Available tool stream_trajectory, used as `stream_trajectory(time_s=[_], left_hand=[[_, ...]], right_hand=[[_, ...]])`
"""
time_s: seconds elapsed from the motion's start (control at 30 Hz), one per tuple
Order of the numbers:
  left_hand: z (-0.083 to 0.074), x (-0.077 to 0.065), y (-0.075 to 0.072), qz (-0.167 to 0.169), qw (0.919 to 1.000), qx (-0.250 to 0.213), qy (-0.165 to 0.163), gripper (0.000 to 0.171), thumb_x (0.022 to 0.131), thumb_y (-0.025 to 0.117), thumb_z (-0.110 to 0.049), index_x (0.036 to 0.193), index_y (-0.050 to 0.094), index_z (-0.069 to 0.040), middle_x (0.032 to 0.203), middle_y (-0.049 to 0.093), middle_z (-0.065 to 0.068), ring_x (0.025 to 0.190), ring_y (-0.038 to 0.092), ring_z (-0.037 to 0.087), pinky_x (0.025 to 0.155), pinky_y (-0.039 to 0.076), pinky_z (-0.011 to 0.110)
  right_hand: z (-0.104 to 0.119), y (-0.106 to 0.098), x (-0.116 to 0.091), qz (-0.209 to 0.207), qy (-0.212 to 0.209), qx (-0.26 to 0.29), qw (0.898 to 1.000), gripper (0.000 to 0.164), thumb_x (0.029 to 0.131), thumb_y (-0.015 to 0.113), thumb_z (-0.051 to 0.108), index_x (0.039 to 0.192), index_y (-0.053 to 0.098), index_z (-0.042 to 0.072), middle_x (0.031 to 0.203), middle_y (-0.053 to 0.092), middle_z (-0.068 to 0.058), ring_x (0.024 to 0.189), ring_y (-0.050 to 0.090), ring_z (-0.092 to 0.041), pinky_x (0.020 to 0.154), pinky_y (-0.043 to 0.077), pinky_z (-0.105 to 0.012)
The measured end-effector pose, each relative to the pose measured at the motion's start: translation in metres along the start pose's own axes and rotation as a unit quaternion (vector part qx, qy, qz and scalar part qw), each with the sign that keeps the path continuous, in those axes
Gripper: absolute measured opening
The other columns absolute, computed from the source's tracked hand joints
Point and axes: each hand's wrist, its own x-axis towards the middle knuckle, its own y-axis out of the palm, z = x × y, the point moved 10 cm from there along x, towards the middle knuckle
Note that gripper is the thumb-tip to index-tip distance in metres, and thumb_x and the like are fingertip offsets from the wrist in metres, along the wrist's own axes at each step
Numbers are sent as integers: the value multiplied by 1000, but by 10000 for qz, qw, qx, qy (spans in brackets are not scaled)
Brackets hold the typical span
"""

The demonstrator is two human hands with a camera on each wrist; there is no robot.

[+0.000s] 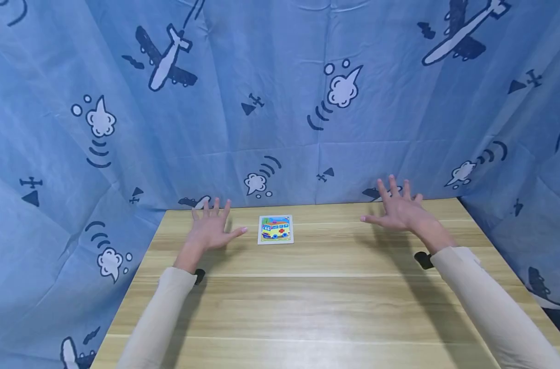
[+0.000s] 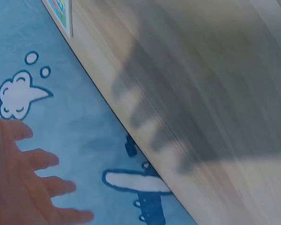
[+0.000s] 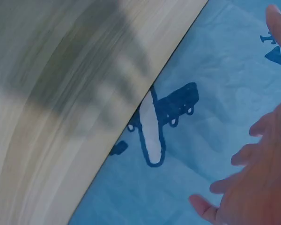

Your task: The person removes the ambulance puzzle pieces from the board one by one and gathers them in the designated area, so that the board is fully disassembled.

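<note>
A small square picture puzzle [image 1: 275, 229] with a white border and a yellow ambulance lies flat near the table's far edge. My left hand [image 1: 209, 231] is spread out just left of it, apart from it, with the thumb pointing its way. Well to the right, my right hand [image 1: 399, 211] is also spread, fingers straight, above the table. Neither hand holds anything. In the left wrist view a corner of the puzzle [image 2: 62, 14] shows at the top, far from the left hand [image 2: 25, 183]. Only the right hand [image 3: 260, 183], the tabletop and the curtain appear in the right wrist view.
The wooden table [image 1: 280, 302] reaches back to a blue curtain [image 1: 280, 102] printed with planes and clouds, which also hangs at both sides. A small black device sits at each wrist, and both arms cast shadows on the tabletop.
</note>
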Motion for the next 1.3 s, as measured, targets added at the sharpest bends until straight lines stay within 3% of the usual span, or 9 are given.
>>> stream_trajectory(time_s=[0.07,0.2,0.27,0.43,0.53,0.63,0.83,1.03,1.3], left_hand=[[-7,2,2,32,9999,-93,95,107,95,43,-84,171,12,-15,174,21,26,158,22,56,122,22,79],[-23,6,5,31,9993,-178,330,99,101,46,-73,170,14,-10,164,43,26,146,48,49,114,48,64],[-32,8,5,17,9989,-212,418,94,103,47,-68,169,19,-8,160,48,27,141,56,46,108,54,60],[-50,12,9,-16,9979,-394,522,76,105,53,-58,161,43,-7,150,55,25,134,61,40,106,56,57],[-62,16,10,-77,9973,-393,612,66,106,55,-54,150,56,-5,146,59,22,133,62,37,108,56,54],[-73,20,15,-45,9969,-415,665,63,106,56,-50,146,60,-2,149,60,20,138,60,36,114,53,52],[-91,24,30,210,9947,-692,731,63,108,57,-41,153,50,2,158,53,19,148,51,35,123,44,49],[-101,28,47,452,9931,-733,791,68,109,54,-42,160,40,0,168,40,18,157,38,35,130,34,47],[-114,35,60,535,9910,-649,1038,77,110,46,-48,166,25,0,175,25,18,164,21,36,136,21,46]], right_hand=[[6,-5,0,-184,-86,79,9998,131,85,55,88,169,-4,6,171,-7,-37,151,0,-72,106,15,-94],[20,-11,2,-555,-357,298,9974,122,88,62,80,167,15,1,164,17,-41,144,20,-65,105,25,-82],[28,-13,3,-722,-519,361,9954,113,90,65,75,163,26,-2,155,27,-39,138,26,-60,104,28,-76],[47,-17,7,-984,-860,441,9904,86,96,72,52,152,40,-5,140,40,-33,129,36,-52,99,34,-65],[58,-21,10,-1121,-986,440,9878,75,97,73,42,148,44,-6,138,45,-32,130,40,-52,99,37,-65],[69,-24,12,-1209,-1091,563,9850,68,98,73,36,143,46,-7,136,49,-31,132,43,-51,103,38,-66],[89,-17,16,-1173,-1275,738,9821,58,99,73,33,136,49,-6,133,54,-27,129,49,-48,105,39,-67],[106,-4,24,-1017,-1417,737,9819,61,99,73,33,141,51,-5,139,58,-26,133,53,-47,113,39,-70],[136,4,32,-911,-1887,611,9759,56,98,74,30,136,59,-8,131,68,-26,122,65,-43,104,54,-59]])
